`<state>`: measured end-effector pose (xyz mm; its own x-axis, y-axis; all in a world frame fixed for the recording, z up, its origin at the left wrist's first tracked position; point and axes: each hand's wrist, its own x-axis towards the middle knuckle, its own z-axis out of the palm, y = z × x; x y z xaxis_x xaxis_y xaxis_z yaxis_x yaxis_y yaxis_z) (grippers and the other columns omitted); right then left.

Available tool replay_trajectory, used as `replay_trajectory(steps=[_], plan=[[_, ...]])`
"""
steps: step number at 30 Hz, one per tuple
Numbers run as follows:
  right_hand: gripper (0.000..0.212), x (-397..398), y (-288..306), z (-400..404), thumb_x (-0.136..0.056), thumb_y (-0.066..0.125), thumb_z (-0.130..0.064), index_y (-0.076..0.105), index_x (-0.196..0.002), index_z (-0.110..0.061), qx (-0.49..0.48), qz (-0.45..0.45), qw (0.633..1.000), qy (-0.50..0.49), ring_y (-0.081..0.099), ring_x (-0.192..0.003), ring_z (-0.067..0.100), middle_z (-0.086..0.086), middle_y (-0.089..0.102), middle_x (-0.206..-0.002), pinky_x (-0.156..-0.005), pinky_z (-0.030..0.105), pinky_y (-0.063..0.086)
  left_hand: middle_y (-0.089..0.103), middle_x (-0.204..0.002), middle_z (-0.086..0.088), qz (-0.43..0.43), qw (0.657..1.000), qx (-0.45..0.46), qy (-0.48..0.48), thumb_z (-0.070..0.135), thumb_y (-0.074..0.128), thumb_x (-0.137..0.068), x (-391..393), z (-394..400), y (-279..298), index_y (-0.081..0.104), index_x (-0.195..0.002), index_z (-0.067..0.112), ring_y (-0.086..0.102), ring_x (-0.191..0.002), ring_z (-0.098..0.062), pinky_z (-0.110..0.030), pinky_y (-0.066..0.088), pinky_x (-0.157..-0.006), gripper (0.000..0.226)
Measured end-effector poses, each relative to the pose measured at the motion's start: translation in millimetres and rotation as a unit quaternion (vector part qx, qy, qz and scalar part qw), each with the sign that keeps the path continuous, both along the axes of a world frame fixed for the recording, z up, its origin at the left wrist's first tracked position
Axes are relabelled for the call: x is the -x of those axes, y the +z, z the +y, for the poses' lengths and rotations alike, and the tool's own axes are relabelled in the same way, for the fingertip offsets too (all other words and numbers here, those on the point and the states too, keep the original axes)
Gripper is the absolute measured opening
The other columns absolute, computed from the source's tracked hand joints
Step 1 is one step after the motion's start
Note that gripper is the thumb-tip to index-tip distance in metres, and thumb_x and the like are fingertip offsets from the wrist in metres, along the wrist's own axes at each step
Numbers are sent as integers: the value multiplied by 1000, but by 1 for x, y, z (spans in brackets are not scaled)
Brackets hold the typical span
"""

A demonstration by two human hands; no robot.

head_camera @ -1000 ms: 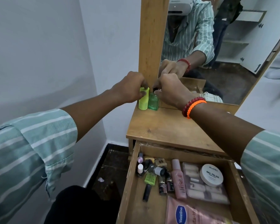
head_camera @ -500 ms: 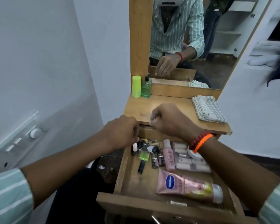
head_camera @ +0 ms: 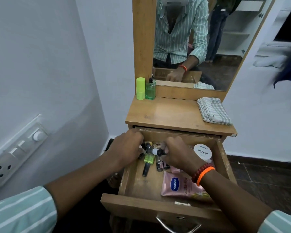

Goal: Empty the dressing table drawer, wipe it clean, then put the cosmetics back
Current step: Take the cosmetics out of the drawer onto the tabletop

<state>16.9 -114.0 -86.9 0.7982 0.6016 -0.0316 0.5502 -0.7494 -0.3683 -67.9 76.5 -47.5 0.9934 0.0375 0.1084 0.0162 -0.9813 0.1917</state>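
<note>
While the wooden pull-out drawer (head_camera: 134, 180) stands open beneath the wooden worktop (head_camera: 171, 113), both hands reach into its far end among small cosmetics. The left hand (head_camera: 124, 148) curls over little bottles at the back left corner; what it grips is hidden. The right hand (head_camera: 176, 153) pinches a small white-and-black tube (head_camera: 156, 151). A pink Vaseline lotion tube (head_camera: 181, 185) lies near the front. A lime-green cylinder (head_camera: 140, 88) and a green liquid bottle (head_camera: 150, 89) stand touching on the worktop, well apart from a folded striped cloth (head_camera: 212, 111).
</note>
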Motion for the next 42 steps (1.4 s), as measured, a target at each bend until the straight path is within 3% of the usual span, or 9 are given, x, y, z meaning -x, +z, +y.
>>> replay_trajectory(steps=[3,8,13,16,19,24,28,32,42], plan=[[21,0,-2,-3,-79,76,-15,57,-88,-21,-6,1,1000,-12,61,-79,24,2,59,-93,-68,46,60,58,-102,0,10,1000,-6,-3,27,74,-86,2,-2,1,52,-74,20,60,-85,-24,-38,51,-68,26],[6,-9,12,-3,-84,68,-18,66,-78,-19,-41,-34,998,-37,64,-73,20,1,65,-84,-61,45,61,60,-106,1,6,1000,14,5,31,70,-89,7,0,13,60,-91,18,61,-93,-23,-42,53,-77,17],[13,-15,55,-5,-87,68,-9,75,-77,-15,-90,-47,994,-39,68,-78,14,-2,72,-78,-64,36,63,66,-90,4,0,998,61,20,39,75,-85,7,9,43,60,-81,27,63,-79,-17,-40,55,-71,20],[12,-17,88,-4,-85,72,-9,78,-76,-13,-116,-54,991,-45,70,-70,5,-3,74,-73,-63,28,62,67,-82,7,-13,996,89,14,37,79,-82,2,17,67,62,-78,28,65,-72,-11,-37,57,-67,19],[15,-20,123,3,-85,75,-8,81,-71,-10,-141,-70,987,-28,68,-61,0,-6,74,-64,-56,20,58,68,-76,6,-43,994,96,12,30,81,-81,-10,23,94,64,-76,26,67,-71,-10,-35,57,-67,18],[14,-46,161,30,-87,80,-17,81,-73,-15,-174,-111,977,-43,59,-58,-3,-12,66,-62,-44,3,37,70,-82,-2,-80,992,93,21,22,81,-83,-51,35,119,70,-84,15,68,-75,-16,-32,58,-71,13],[13,-77,167,60,-85,83,-19,78,-75,-12,-216,-137,965,-54,64,-74,4,-3,70,-73,-53,10,47,70,-81,-6,-107,990,89,28,20,82,-82,-95,47,120,70,-83,14,69,-73,-21,-36,59,-70,13],[14,-105,152,91,-83,83,-19,75,-73,-15,-221,-151,961,-70,70,-75,15,3,71,-78,-65,35,63,65,-83,-7,-127,988,80,42,18,80,-82,-130,56,112,67,-84,14,66,-72,-23,-40,60,-69,14],[11,-131,121,119,-88,78,-14,71,-81,-10,-228,-165,956,-87,70,-73,19,6,68,-81,-65,38,64,62,-89,-9,-135,986,73,59,25,81,-82,-162,66,90,62,-84,16,64,-73,-26,-42,58,-68,21]])
